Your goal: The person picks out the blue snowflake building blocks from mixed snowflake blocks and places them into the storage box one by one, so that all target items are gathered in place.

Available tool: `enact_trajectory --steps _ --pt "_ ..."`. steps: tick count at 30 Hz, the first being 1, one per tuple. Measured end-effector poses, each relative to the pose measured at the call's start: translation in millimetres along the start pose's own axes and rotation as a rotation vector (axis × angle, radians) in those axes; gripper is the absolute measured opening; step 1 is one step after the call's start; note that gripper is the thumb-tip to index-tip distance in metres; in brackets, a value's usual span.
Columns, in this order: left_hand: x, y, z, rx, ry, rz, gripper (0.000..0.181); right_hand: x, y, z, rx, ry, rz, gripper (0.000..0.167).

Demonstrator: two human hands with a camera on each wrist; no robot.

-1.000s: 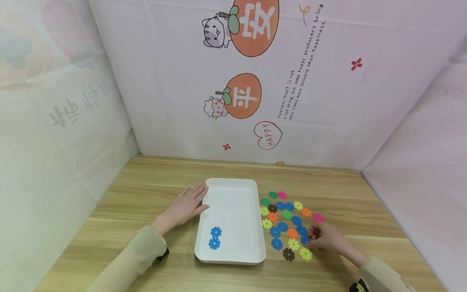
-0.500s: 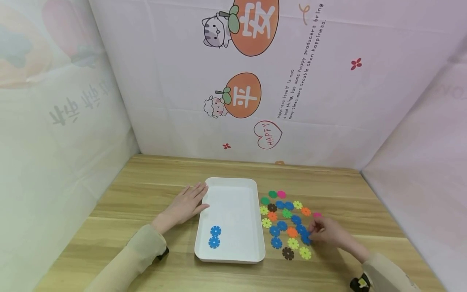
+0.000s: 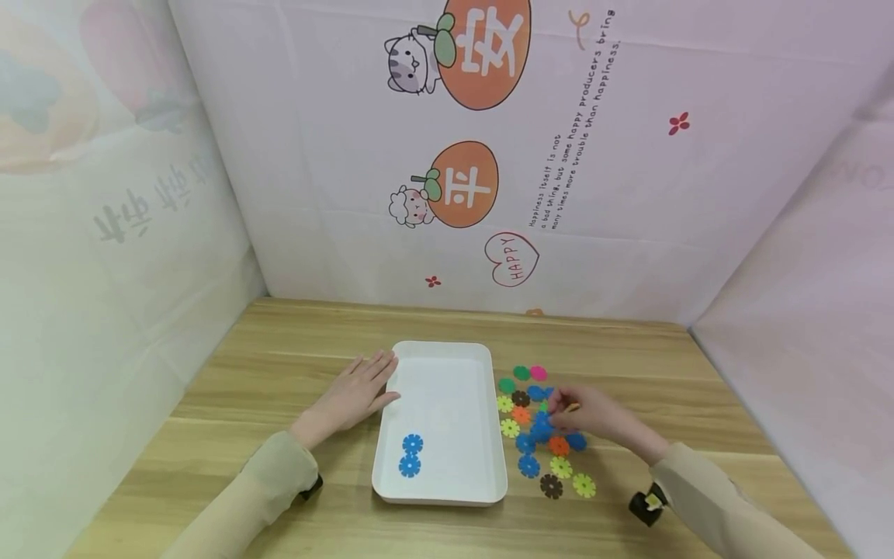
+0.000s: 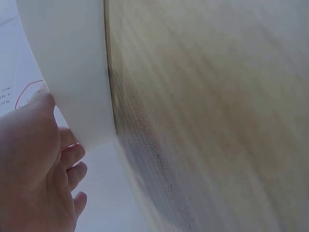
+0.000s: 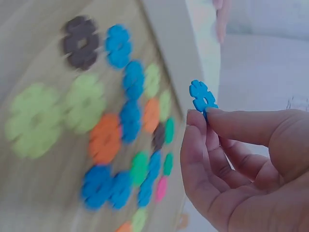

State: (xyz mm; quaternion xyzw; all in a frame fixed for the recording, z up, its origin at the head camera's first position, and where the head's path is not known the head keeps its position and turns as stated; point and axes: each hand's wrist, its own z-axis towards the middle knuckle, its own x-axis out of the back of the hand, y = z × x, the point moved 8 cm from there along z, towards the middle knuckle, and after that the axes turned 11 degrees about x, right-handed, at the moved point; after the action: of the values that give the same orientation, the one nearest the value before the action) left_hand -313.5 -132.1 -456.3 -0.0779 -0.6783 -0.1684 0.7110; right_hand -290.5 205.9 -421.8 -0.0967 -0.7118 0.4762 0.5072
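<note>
Between thumb and index finger the right hand [image 3: 587, 411] pinches a blue snowflake disc [image 5: 203, 96], held above the scattered discs. The left hand [image 3: 352, 392] rests with straight fingers on the left rim of the white tray [image 3: 447, 404]; in the left wrist view this hand [image 4: 38, 159] touches the tray's edge [image 4: 77, 63]. Two blue discs [image 3: 410, 455] lie one in front of the other inside the tray, near its front left. Right of the tray, several flat discs lie on the table, among them a brown disc [image 3: 552, 487] and an orange disc [image 3: 559, 446].
The wooden table [image 3: 293, 334] ends at a printed cloth wall [image 3: 314, 233] behind it, with cloth at both sides too. Yellow-green discs [image 3: 584, 486] lie nearest the front right of the group, and a pink disc [image 3: 538, 373] lies at its back.
The right hand has lifted a blue disc from the right side of the group and moved left with it, toward the tray. The left hand and the tray stay in place.
</note>
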Motion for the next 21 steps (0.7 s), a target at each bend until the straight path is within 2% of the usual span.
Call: enact_trajectory --steps 8,14,21 --pt "-2.1 -1.1 0.8 -0.006 0.015 0.013 0.069 -27.5 -31.6 44.9 0.069 -0.054 -0.044 0.010" --pt "-2.4 -1.6 1.0 -0.014 0.030 0.013 0.068 -53.5 -41.2 74.2 0.053 -0.084 -0.033 0.007" --pt "-2.4 -2.3 0.6 -0.005 0.026 -0.001 0.068 -81.8 -59.3 103.1 0.067 -0.117 -0.077 0.006"
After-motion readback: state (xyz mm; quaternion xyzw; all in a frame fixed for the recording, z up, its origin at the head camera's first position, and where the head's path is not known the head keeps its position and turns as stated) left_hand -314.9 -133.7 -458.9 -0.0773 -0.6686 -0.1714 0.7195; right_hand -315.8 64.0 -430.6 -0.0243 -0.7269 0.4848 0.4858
